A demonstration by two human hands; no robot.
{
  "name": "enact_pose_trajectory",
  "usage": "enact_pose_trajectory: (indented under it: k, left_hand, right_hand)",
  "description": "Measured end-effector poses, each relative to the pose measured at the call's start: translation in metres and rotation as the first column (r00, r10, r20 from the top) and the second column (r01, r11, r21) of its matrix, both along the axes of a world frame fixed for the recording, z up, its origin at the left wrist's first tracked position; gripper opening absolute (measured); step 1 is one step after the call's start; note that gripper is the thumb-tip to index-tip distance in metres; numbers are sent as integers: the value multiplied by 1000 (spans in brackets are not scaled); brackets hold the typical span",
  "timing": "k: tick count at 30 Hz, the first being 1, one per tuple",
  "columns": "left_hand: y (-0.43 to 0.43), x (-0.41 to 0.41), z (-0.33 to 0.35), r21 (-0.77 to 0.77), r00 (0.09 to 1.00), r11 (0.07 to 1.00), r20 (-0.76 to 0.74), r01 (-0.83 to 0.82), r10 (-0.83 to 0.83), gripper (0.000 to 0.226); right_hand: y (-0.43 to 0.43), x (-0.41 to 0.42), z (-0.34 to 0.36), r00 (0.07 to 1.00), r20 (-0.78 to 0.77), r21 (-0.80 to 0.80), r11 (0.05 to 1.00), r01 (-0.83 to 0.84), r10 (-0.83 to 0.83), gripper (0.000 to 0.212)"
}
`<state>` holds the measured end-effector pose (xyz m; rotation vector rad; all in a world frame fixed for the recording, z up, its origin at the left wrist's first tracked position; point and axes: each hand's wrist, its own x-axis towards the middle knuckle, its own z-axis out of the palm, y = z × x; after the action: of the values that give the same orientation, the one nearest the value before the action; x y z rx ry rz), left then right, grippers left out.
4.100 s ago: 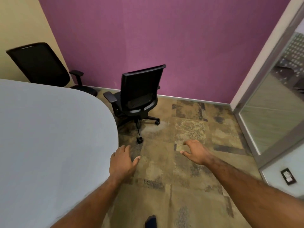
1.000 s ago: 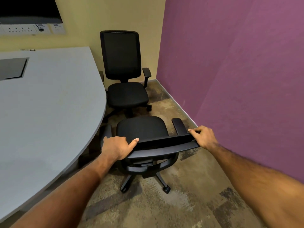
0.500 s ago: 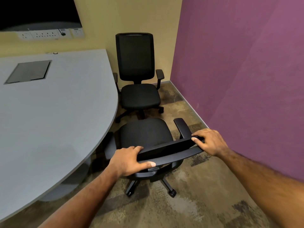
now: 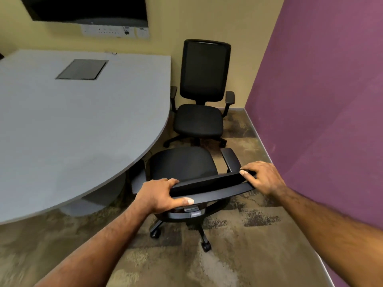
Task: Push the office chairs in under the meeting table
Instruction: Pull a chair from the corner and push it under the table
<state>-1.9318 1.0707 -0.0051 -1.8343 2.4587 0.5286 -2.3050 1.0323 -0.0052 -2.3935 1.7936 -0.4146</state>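
Observation:
A black office chair [image 4: 182, 164] stands right in front of me, its seat beside the curved edge of the grey meeting table [image 4: 72, 125]. My left hand [image 4: 159, 195] grips the left end of the backrest's top edge, and my right hand [image 4: 263, 177] holds its right end. The chair's left armrest sits under the table edge. A second black chair [image 4: 202, 100] stands farther off in the corner, beside the table and facing me, with nobody touching it.
A purple wall [image 4: 323, 100] runs close along the right. A yellow wall [image 4: 207, 19] at the back carries a dark screen [image 4: 87, 9] and a socket strip [image 4: 112, 31]. A grey hatch [image 4: 83, 69] is set into the tabletop. Patterned carpet [image 4: 238, 245] covers the floor.
Four seconds ago my hands were free and the chair stood apart near the purple wall. Over the last second both hands have kept hold of the backrest while the chair has shifted closer to the table.

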Motion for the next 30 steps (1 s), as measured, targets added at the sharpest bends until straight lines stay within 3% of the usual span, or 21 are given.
enact_pose_trajectory:
  k: [12, 23, 30]
  left_hand:
    - [-5, -4, 10, -45, 961, 961, -63, -273, 270, 116]
    - [-45, -9, -3, -107, 894, 887, -71, -449, 443, 120]
    - [-65, 9, 5, -97, 861, 856, -91, -508, 501, 117]
  right_hand:
    - [-86, 18, -7, 990, 20, 3, 990, -140, 140, 28]
    - [-193, 49, -10, 970, 51, 100, 965, -241, 237, 40]
    - [-233, 82, -7, 944, 25, 72, 942, -329, 328, 38]
